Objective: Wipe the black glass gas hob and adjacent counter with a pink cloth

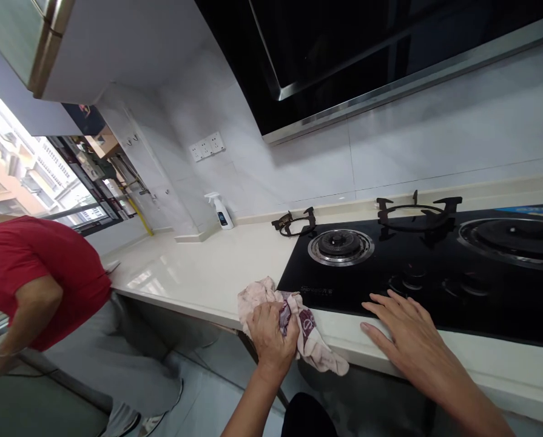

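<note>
My left hand (270,334) is closed around a crumpled pinkish cloth (312,340) at the front edge of the pale counter (198,273), beside the left end of the black glass gas hob (435,285). My right hand (405,331) lies flat with fingers spread on the counter's front edge, fingertips touching the hob's front border near its knobs (410,280). A bare burner (341,246) sits behind the cloth. Two loose black pan supports rest behind it, one (293,223) on the counter and one (417,215) on the hob.
A white spray bottle (219,211) stands at the counter's back corner under wall sockets (207,146). A black range hood (366,54) hangs above the hob. Another person in a red shirt (39,273) bends down at the left, beside the window.
</note>
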`<control>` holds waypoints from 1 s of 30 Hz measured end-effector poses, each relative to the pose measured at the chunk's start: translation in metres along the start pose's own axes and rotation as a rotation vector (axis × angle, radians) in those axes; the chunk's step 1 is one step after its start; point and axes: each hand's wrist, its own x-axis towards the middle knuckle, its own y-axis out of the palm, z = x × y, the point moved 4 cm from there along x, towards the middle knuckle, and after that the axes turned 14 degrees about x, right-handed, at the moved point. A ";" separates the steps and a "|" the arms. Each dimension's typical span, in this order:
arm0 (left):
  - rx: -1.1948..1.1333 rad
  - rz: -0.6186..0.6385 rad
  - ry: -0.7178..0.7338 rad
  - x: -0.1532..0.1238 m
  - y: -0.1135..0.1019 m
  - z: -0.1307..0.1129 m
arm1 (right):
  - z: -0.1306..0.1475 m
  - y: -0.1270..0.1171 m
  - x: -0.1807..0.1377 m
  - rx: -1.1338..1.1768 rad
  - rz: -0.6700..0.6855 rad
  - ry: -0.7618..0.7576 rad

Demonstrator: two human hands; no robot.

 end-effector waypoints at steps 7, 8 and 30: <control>0.043 0.046 -0.038 0.002 -0.006 -0.003 | -0.002 0.002 0.002 0.025 0.014 0.025; 0.047 0.046 -0.047 0.003 -0.006 -0.004 | -0.002 0.002 0.002 0.033 0.010 0.029; -0.196 0.240 0.226 -0.025 -0.017 -0.121 | -0.022 0.000 0.004 0.266 -0.142 0.123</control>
